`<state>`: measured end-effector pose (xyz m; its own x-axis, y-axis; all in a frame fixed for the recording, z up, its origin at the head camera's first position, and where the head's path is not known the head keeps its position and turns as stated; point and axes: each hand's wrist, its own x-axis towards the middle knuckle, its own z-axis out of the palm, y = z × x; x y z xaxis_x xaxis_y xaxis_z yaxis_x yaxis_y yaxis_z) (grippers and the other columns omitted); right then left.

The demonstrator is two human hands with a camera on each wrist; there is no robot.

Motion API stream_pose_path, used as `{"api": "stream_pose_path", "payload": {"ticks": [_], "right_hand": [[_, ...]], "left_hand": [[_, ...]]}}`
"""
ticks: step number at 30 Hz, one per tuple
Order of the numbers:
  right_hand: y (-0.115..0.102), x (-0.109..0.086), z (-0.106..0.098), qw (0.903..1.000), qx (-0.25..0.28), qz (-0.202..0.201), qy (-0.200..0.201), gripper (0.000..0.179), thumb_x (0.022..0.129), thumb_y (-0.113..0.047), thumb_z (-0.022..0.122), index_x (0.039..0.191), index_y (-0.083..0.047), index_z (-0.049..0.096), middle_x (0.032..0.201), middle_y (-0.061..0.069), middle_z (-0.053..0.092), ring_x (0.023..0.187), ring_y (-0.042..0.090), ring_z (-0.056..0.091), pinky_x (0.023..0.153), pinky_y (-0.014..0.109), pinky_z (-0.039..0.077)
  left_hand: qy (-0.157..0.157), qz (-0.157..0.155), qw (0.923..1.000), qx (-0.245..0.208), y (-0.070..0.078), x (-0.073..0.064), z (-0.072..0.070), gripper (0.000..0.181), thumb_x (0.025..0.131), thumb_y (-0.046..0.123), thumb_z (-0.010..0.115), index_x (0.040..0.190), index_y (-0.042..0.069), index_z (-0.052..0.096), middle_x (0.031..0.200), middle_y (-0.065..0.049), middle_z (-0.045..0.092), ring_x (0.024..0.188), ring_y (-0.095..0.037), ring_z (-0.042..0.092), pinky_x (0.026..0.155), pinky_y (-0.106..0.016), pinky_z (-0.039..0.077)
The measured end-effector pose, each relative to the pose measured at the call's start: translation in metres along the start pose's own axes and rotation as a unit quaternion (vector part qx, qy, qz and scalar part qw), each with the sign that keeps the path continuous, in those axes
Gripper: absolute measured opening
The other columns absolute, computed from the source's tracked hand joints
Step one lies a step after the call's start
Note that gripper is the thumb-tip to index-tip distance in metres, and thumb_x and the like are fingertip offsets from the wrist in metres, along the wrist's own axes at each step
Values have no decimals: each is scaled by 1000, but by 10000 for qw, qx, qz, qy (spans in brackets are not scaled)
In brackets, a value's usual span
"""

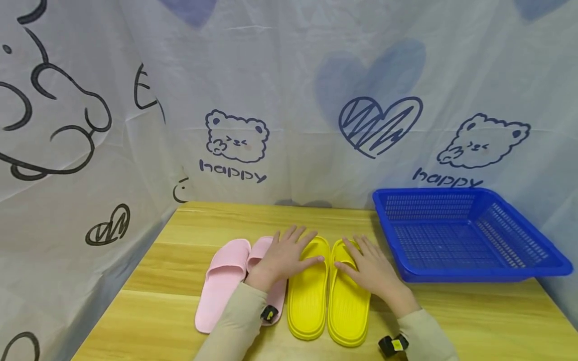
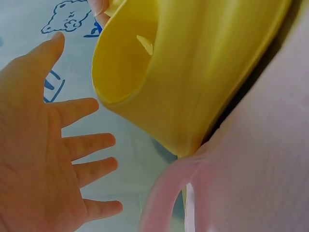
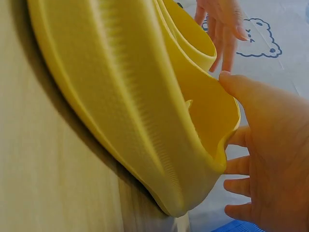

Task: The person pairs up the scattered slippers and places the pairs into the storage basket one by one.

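Note:
A pair of yellow slippers (image 1: 308, 306) lies side by side on the wooden table, toes toward the backdrop. To their left is a pair of pink slippers (image 1: 218, 293); my left forearm hides part of one. My left hand (image 1: 283, 256) hovers with fingers spread over the gap between the pink and yellow pairs, its palm free in the left wrist view. Above the right-hand yellow slipper (image 3: 125, 106) is my right hand (image 1: 372, 265), fingers extended. In the right wrist view its thumb tip is right at the rim of the strap (image 3: 207, 116), the other fingers beyond it.
A blue plastic basket (image 1: 456, 273) with mesh walls stands at the right rear of the table (image 1: 149, 311). White cloth (image 1: 298, 150) printed with bears and hearts hangs behind and along the left. Small black devices (image 1: 393, 345) are strapped at both wrists.

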<state>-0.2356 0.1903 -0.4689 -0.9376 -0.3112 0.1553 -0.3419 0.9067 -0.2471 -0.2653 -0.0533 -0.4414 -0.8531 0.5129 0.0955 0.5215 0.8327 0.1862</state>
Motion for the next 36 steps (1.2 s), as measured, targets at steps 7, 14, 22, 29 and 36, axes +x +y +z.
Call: {"api": "stream_pose_path", "payload": {"ticks": [7,14,22,29,36], "right_hand": [[2,0,-1,9999,127,37,-71,73,96,-58,47,152,-14,33,149,27,39,138,48,36,113,62,29],[4,0,-2,9991,291,157,-282,76,95,-64,42,154,-18,30,147,26,42,135,46,41,106,64,37],[3,-1,-2,9981,472,118,-391,74,96,-60,44,154,-16,29,146,27,41,134,47,41,103,65,39],[5,0,-1,9991,364,-194,-113,72,96,-52,51,152,-10,33,137,27,50,126,45,49,101,60,44],[6,1,2,9992,249,-316,72,71,94,-50,56,149,-9,38,130,24,55,119,41,54,98,57,47]], "left_hand": [[-202,32,9998,-22,4,-1,3,74,91,70,41,151,27,37,155,-9,39,146,-35,30,113,-66,24],[-271,17,9996,-20,8,-2,3,73,91,70,40,149,26,40,153,-10,42,145,-36,31,113,-67,24],[-398,44,9992,22,10,-2,9,71,92,69,41,148,26,42,150,-8,46,143,-36,36,112,-67,27],[-474,-50,9988,-52,9,-1,11,71,92,70,40,148,27,41,151,-7,45,142,-35,37,112,-67,27],[-513,-90,9985,-151,8,0,12,71,92,71,39,149,27,41,152,-7,44,143,-35,35,112,-67,26]]}}
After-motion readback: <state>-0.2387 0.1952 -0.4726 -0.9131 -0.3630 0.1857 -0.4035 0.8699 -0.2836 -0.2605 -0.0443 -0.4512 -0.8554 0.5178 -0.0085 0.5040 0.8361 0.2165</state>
